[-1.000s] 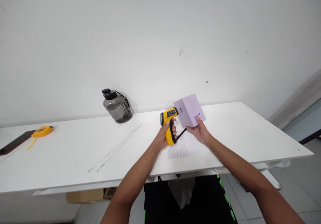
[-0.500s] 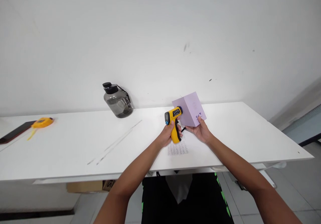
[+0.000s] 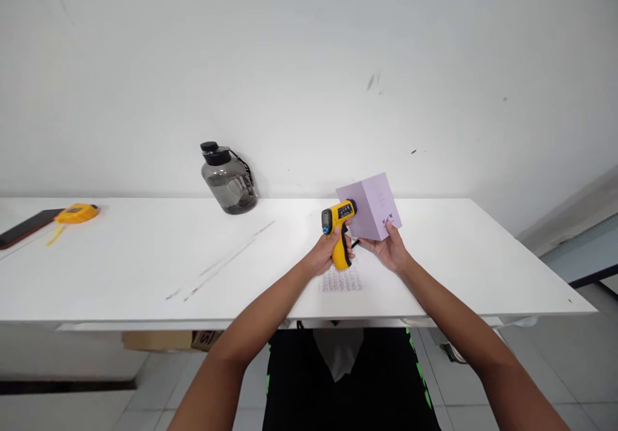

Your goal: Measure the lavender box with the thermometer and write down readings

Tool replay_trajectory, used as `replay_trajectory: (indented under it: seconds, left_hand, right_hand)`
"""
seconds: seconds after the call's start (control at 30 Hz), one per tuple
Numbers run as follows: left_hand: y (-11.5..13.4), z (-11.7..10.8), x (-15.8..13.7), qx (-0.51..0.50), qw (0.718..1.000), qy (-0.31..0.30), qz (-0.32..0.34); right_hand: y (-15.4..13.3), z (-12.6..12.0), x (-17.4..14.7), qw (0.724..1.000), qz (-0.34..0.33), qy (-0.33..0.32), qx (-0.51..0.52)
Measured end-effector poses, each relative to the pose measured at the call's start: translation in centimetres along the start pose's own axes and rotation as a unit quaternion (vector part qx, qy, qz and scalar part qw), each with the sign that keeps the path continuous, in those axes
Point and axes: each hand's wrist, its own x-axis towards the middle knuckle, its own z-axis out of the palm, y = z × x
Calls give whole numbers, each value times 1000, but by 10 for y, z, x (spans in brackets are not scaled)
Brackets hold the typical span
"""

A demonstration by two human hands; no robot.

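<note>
**Thermometer gun against lilac box, both held over table**

Left hand wrapped tight round the grip of a yellow thermometer gun, fingers curled closed, gun upright. Nose of the gun points toward 2 o'clock and sits right against the lilac box; true contact or a hair apart, cannot tell. Right hand cups the box from below, thumb up its near face, box tilted and lifted clear of the white table. A printed sheet lies on the table just under the hands. At 10 o'clock from the hands, well apart, a dark water jug by the wall. Far out at 9 o'clock, a yellow tape measure touching a phone.
</note>
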Motion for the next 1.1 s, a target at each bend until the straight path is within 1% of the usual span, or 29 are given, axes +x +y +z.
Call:
replay_trajectory:
  seconds: [0.3, 0.67, 1.1]
  left_hand:
    - [2, 1, -1, -9, 1000, 6, -9]
    - [1, 0, 0, -7, 1000, 10, -18]
    - [0, 2, 1, 12, 1000, 14, -15]
  right_hand:
    - [0, 1, -1, 1000, 8, 3, -11]
    - [5, -6, 4, 999, 25, 14, 21]
    - [5, -12, 7, 999, 32, -9, 20]
